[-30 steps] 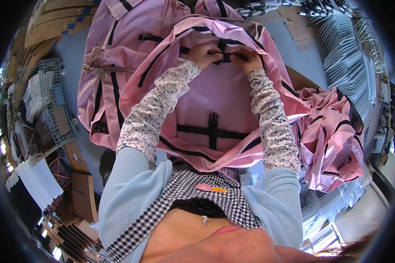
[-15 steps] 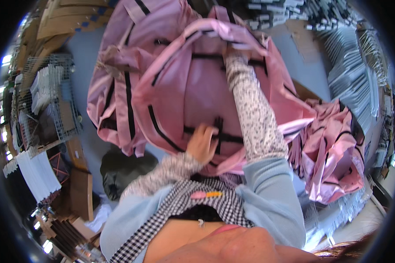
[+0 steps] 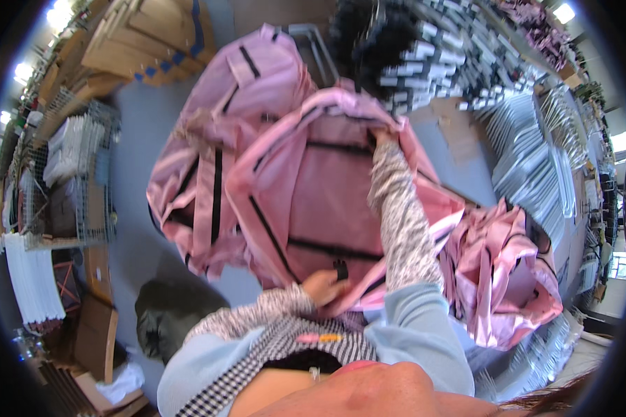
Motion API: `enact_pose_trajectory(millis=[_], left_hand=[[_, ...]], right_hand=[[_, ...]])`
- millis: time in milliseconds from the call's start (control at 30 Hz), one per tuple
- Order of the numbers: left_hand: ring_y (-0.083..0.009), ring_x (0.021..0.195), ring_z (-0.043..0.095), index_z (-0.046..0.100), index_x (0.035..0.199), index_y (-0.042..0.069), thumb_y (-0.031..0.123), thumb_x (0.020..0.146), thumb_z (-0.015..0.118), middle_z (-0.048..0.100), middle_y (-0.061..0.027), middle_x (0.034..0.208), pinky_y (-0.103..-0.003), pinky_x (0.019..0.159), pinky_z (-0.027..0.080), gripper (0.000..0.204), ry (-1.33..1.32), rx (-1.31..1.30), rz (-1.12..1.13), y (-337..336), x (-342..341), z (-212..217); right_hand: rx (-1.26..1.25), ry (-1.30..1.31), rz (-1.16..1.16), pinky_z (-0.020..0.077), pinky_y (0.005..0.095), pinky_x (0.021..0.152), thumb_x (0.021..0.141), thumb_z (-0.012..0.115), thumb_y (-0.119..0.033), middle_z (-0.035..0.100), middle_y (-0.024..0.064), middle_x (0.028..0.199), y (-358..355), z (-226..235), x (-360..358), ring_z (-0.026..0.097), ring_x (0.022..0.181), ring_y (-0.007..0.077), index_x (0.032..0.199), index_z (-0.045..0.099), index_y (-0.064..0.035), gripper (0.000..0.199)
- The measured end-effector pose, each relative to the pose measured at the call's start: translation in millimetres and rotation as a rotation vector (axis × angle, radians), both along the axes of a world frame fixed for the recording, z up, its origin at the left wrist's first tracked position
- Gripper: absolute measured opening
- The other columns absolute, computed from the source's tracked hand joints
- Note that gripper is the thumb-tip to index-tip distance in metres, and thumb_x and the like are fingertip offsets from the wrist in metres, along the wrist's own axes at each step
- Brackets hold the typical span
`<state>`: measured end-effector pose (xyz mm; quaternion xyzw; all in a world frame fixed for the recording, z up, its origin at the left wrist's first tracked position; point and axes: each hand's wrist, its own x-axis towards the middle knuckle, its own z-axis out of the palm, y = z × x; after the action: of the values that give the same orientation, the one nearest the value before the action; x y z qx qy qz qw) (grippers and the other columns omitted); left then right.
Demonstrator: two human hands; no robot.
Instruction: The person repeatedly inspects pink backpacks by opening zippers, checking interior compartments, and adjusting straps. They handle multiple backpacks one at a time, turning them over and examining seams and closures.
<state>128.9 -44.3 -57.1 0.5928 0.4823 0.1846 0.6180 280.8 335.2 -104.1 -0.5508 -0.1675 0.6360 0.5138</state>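
A large pink fabric bag (image 3: 337, 187) lies spread open in front of me, with black straps across its inside. At its near edge, my left hand (image 3: 321, 287) has its fingers closed on a black plastic buckle (image 3: 340, 270). My right arm reaches across the opening, and my right hand (image 3: 381, 136) is tucked against the far inner edge. Shadow and the bag's rim hide most of its fingers. Another pink bag (image 3: 264, 76) lies to the left, partly under the open one. More crumpled pink fabric (image 3: 494, 271) with black trim sits at the right.
The bags lie on a grey-blue surface (image 3: 135, 174). A dark green bundle (image 3: 170, 316) is at the near left. Stacked white-and-black pieces (image 3: 452, 55) and plastic-wrapped stacks (image 3: 535, 156) stand far right. A wire rack (image 3: 94, 174) and cardboard (image 3: 101, 340) are on the left.
The view has shifted, showing more of the far side. My left hand has come nearer to me with the buckle. My right hand is still at the bag's far inner edge.
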Motion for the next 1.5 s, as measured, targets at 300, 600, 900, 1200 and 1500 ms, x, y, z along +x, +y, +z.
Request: enact_pose_trajectory(millis=[300,600,900,1200,1500], left_hand=[[-0.0056,0.041,0.038,0.053,0.093,0.005,0.027,0.098,0.048,0.058,-0.0022,0.061,-0.021,0.037,0.027,0.023,-0.267,-0.352,0.491,36.0,-14.8,-4.9],[-0.005,0.041,0.04,0.058,0.091,0.004,0.027,0.096,0.054,0.056,0.0006,0.06,-0.024,0.038,0.027,0.024,-0.201,-0.109,0.497,52.9,-1.1,-43.5],[-0.0048,0.043,0.041,0.06,0.084,0.005,0.026,0.093,0.058,0.053,0.0007,0.056,-0.024,0.04,0.027,0.022,-0.326,-0.232,0.624,56.5,-8.8,-14.8],[-0.0077,0.058,0.041,0.062,0.08,0.001,0.018,0.092,0.059,0.049,0.0024,0.063,-0.027,0.051,0.035,0.021,-0.128,0.404,0.559,69.0,-40.8,-63.6],[-0.0109,0.04,0.046,0.058,0.079,0.002,0.032,0.089,0.062,0.05,-0.0009,0.056,-0.029,0.038,0.032,0.032,-0.11,-0.122,0.295,95.3,-33.6,-73.1]], right_hand=[[-0.17,-0.029,0.526,0.052,0.0345,0.093,0.089,0.063,-0.01,0.066,0.0135,0.109,-194.1,19.9,18.7,0.065,0.1,0.0247,0.117,0.058,0.0045,0.031],[-0.243,0.005,0.332,0.0557,0.0336,0.082,0.089,0.064,-0.01,0.068,0.0129,0.1,-229.9,45.6,-7.6,0.068,0.091,0.0247,0.109,0.06,0.0023,0.024],[-0.155,0.039,0.318,0.0546,0.0319,0.081,0.09,0.064,-0.012,0.068,0.01,0.096,-238.9,27.6,-10.5,0.067,0.087,0.0212,0.107,0.06,0.0022,0.023],[0.449,-1.506,0.779,0.0536,0.0406,0.068,0.086,0.059,-0.029,0.068,0.0051,0.092,-240.0,-9.8,-42.9,0.066,0.086,0.0239,0.097,0.067,-0.0182,0.018],[-0.063,-0.498,0.372,0.0529,0.03,0.072,0.083,0.068,-0.024,0.069,0.0081,0.084,-240.6,-17.3,-34.0,0.066,0.075,0.0177,0.109,0.065,-0.0015,0.035]])
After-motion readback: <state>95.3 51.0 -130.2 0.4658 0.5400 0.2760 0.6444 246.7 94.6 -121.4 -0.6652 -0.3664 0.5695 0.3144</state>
